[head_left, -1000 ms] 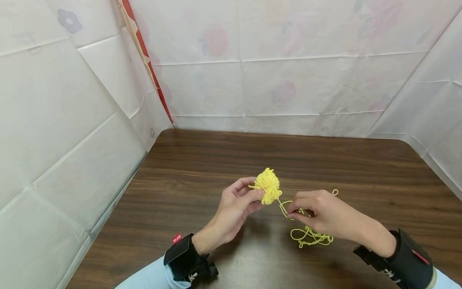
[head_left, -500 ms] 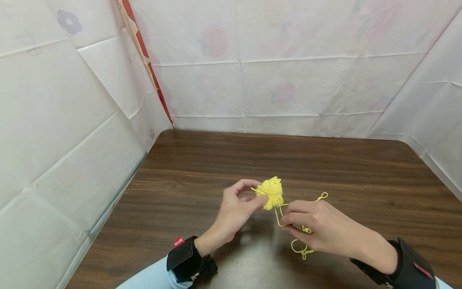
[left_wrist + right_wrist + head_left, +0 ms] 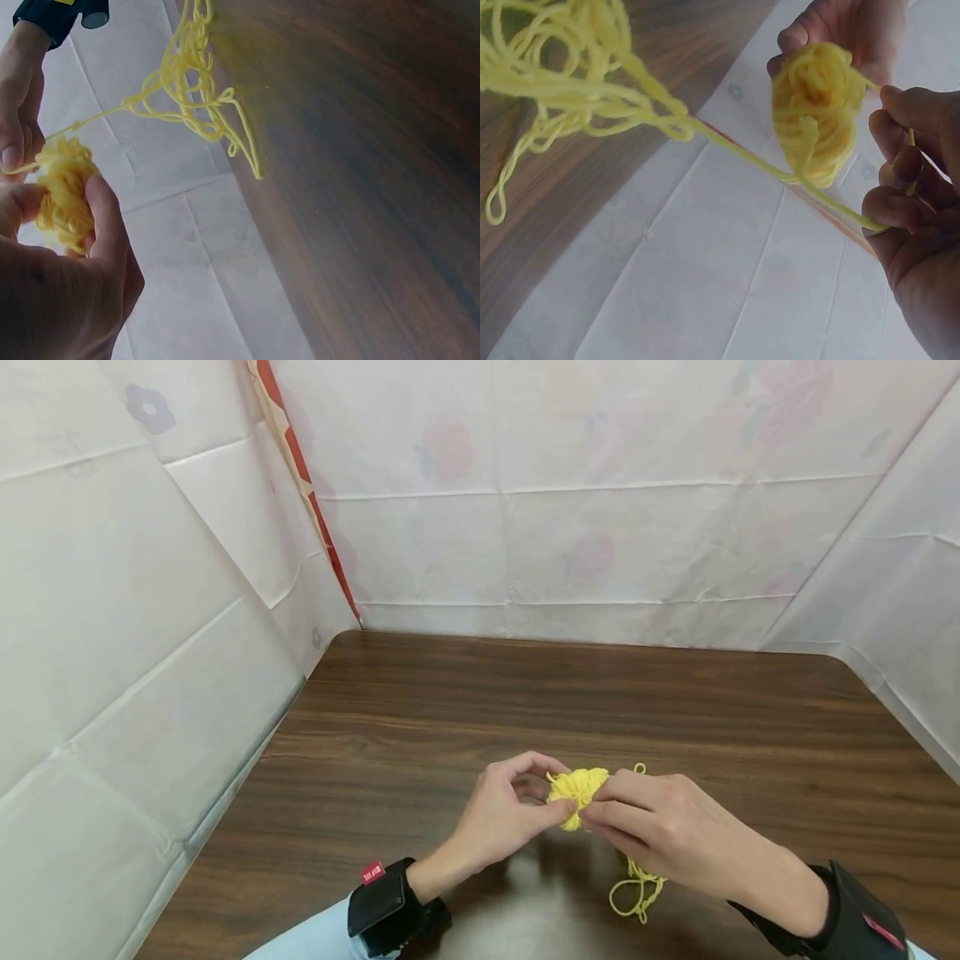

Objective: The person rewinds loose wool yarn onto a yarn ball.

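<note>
My left hand (image 3: 506,814) holds a small bundle of yellow yarn (image 3: 579,787) between thumb and fingers above the table. Close against its right side, my right hand (image 3: 667,822) pinches a strand of the yarn. The right wrist view shows that strand (image 3: 840,208) passing through the curled fingers (image 3: 904,206), with another short length running up to the yarn bundle (image 3: 817,112). A loose tangle of yarn (image 3: 637,889) trails below the right hand; part of it is hidden by that hand in the head view. In the left wrist view the tangle (image 3: 187,82) hangs in loops.
The brown wooden table (image 3: 450,693) stretches under both hands. White patterned sheeting (image 3: 600,527) rises behind it and along both sides. A red-edged strip (image 3: 307,489) runs down the back left corner. Black bands (image 3: 386,906) wrap both wrists.
The left hand has moved right and nearer with the yarn bundle. The right hand, lower than before, has closed up against it, and the gap between the hands has gone.
</note>
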Tool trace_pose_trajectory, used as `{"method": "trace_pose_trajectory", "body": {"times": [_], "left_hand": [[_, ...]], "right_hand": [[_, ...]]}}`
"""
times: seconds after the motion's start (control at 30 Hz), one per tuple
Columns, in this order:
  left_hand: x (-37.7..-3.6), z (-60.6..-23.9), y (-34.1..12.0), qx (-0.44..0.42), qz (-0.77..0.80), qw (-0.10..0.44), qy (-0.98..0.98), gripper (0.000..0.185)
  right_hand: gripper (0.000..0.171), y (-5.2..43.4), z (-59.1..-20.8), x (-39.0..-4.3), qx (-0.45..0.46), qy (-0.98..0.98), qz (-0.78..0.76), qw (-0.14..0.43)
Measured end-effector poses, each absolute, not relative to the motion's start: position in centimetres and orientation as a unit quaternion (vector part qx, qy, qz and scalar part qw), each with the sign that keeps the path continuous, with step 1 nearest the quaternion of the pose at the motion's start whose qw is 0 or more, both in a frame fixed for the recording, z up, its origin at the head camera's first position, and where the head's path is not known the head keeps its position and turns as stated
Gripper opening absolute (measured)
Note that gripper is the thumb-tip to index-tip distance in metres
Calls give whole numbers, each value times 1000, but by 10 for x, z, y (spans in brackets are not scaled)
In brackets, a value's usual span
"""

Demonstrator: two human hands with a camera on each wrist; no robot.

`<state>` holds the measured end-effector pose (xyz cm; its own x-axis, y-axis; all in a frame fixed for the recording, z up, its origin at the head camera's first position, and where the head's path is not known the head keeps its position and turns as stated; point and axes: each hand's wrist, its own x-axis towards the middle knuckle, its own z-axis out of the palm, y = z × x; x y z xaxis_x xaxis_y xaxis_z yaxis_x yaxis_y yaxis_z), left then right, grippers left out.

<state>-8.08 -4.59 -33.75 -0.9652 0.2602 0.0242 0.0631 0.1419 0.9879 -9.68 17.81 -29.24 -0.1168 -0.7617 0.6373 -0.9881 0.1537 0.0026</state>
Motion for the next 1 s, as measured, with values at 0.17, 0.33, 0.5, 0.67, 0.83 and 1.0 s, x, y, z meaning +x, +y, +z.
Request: {"method": "trace_pose_trajectory", "body": {"times": [0.17,0.33,0.5,0.67,0.83,1.0], "left_hand": [[-78,-336,-48,135,619,97,768,26],[-76,-335,-49,145,609,119,770,25],[-75,-336,-50,158,599,133,774,25],[-73,-337,-50,170,602,150,765,26],[-73,-336,-51,177,612,156,755,26],[-72,-335,-51,179,616,155,751,26]], "right_hand": [[29,180,-289,-102,614,-700,229,285],[30,182,-286,-106,612,-691,233,306],[30,183,-283,-111,613,-681,225,332],[29,188,-281,-119,610,-678,242,333],[29,194,-281,-126,595,-692,256,318],[30,198,-283,-133,580,-700,269,318]]}}
